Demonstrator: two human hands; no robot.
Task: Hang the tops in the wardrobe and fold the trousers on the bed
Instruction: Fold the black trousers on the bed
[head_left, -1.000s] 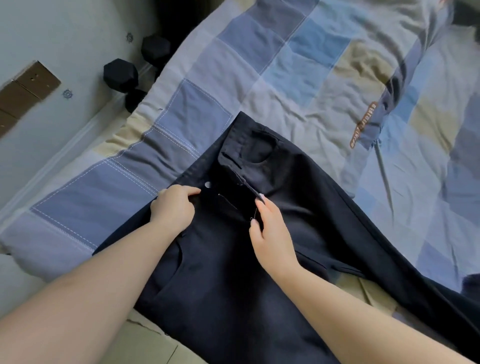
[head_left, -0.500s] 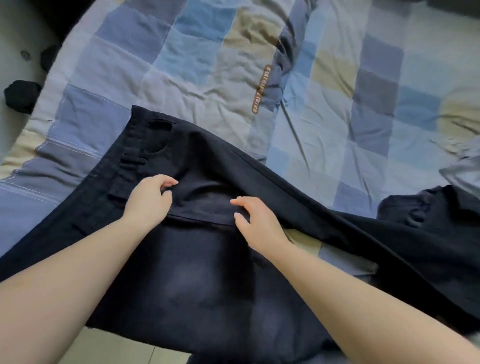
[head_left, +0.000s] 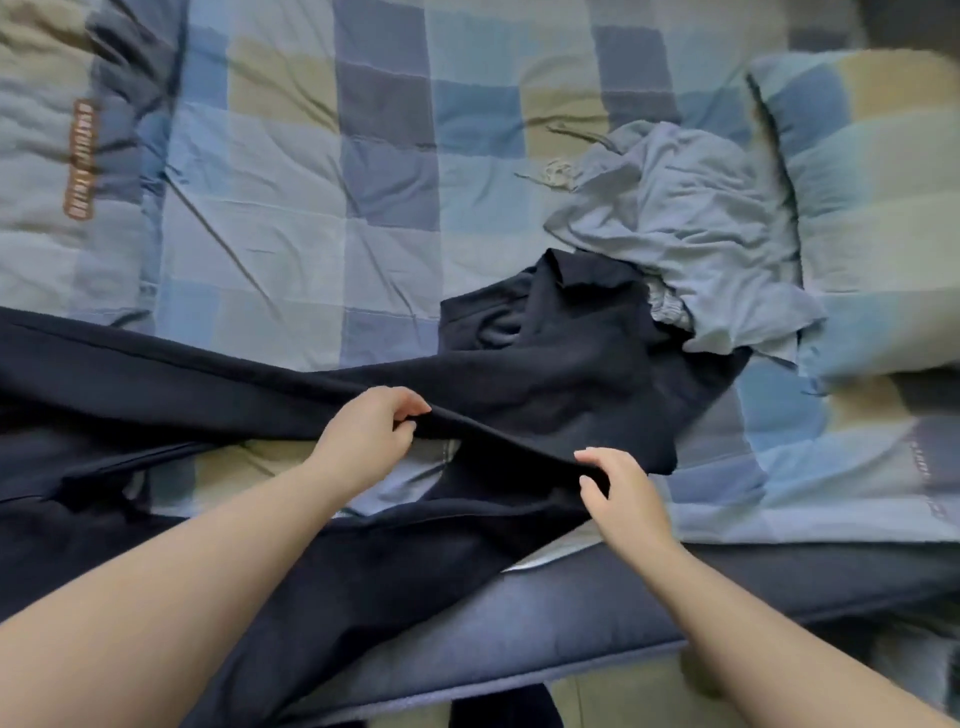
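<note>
Pinching trousers leg | both hands | lengthwise left-right, seemingly

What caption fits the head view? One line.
Both hands, left and right, grip dark trousers on the bed.

Left grip, right grip pinching

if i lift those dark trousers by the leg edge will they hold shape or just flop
Probably flop: where the left hand and right hand pinch the dark trousers, the edge peaks and sags between them. The leg ends already lie crumpled, so the loose parts would likely trail over the quilt. The cloth looks matte, so probably not slippery.
</note>
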